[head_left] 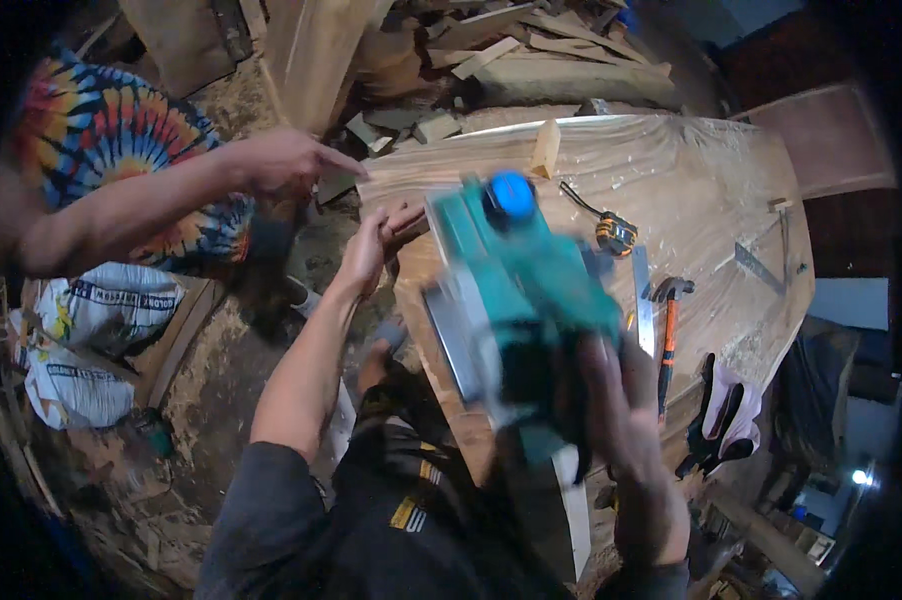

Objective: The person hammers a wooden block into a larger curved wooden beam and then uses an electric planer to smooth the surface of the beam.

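Teal electric planer (516, 290), blue knob on top, metal sole turned to the person's left: lifted above the wooden slab (691, 190), blurred. Right hand (621, 400): grip clamped on the planer's rear handle. Left hand (376, 240): fingers extended, flat on the slab's left end, holding nothing. On the slab: small wood block (545, 148), tape measure (616, 235), steel square (643, 305), claw hammer with orange handle (668, 330), shavings. Work gloves (721, 415) at the slab's near right edge. White printed sack (91, 340) on the sawdust floor at left; contents not visible. Another person's hand (286, 160), in a tie-dye shirt, points toward the slab.
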The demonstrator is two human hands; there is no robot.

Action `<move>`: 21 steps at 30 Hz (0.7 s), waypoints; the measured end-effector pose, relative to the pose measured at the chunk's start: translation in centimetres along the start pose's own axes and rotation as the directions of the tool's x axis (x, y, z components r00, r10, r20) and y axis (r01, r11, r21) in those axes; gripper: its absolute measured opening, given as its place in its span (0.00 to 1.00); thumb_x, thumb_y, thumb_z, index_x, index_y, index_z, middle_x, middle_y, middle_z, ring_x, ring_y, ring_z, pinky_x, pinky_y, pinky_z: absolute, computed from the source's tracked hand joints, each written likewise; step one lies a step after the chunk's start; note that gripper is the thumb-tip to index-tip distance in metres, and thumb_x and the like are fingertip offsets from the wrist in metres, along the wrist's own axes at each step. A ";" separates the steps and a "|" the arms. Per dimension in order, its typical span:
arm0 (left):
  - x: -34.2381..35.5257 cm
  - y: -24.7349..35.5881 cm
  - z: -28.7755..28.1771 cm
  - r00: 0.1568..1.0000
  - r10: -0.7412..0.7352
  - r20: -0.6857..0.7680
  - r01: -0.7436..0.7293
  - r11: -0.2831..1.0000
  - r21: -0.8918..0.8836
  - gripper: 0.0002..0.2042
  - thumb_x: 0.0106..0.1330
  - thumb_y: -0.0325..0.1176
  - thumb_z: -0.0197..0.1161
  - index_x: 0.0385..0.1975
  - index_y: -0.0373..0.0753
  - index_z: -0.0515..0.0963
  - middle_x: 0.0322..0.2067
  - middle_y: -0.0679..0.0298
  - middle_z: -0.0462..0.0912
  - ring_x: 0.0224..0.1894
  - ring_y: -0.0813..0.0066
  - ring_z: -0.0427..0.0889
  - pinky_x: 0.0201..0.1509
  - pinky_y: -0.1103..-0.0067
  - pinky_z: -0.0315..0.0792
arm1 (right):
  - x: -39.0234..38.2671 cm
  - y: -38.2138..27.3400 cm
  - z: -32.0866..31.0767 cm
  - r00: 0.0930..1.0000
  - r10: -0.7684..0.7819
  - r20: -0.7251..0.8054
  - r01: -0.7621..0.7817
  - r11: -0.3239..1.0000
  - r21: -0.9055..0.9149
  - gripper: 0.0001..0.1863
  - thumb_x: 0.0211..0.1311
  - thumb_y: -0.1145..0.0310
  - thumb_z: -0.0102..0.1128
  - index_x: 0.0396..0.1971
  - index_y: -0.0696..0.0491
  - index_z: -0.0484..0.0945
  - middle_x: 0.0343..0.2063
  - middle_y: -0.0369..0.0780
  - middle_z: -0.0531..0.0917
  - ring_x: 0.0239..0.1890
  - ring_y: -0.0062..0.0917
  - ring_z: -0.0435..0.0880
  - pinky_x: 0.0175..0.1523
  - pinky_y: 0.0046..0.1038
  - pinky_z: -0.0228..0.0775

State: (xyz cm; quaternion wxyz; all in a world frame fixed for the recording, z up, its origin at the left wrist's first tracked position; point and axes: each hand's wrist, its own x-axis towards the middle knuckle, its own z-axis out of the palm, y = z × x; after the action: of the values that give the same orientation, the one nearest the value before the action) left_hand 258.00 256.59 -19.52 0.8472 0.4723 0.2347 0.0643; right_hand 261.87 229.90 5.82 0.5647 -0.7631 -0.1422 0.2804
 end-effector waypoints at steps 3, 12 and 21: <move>0.1 0.8 -0.7 0.987 -0.101 -0.122 0.095 0.994 -0.053 0.30 0.79 0.51 0.34 0.64 0.34 0.73 0.56 0.59 0.82 0.60 0.70 0.77 0.47 0.78 0.72 | 9.4 -4.0 2.9 0.994 -0.081 0.075 0.093 0.981 -0.172 0.20 0.73 0.51 0.54 0.37 0.56 0.77 0.26 0.34 0.79 0.22 0.16 0.75 0.28 0.21 0.66; 1.9 0.2 -3.9 0.841 0.324 -0.434 -0.117 0.891 0.439 0.18 0.78 0.35 0.53 0.60 0.30 0.74 0.55 0.57 0.81 0.62 0.68 0.75 0.68 0.72 0.63 | -2.2 -0.9 -2.7 0.959 0.273 0.081 -0.240 0.927 -0.289 0.29 0.53 0.70 0.76 0.57 0.55 0.78 0.50 0.41 0.87 0.54 0.25 0.84 0.61 0.33 0.73; 5.9 -3.4 -4.2 0.810 0.132 -0.572 0.047 0.957 0.286 0.25 0.80 0.45 0.48 0.64 0.28 0.66 0.59 0.48 0.75 0.62 0.60 0.72 0.68 0.69 0.62 | -19.0 -5.4 -8.5 0.589 0.769 -0.248 -0.770 0.442 -0.460 0.25 0.68 0.62 0.64 0.62 0.55 0.76 0.57 0.50 0.81 0.57 0.43 0.81 0.58 0.49 0.72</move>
State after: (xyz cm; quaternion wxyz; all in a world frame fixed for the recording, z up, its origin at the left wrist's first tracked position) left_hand 260.92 259.91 -26.23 0.6544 0.5523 0.4799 0.1909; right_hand 252.19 214.81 17.69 0.1455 -0.8658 0.1497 0.4548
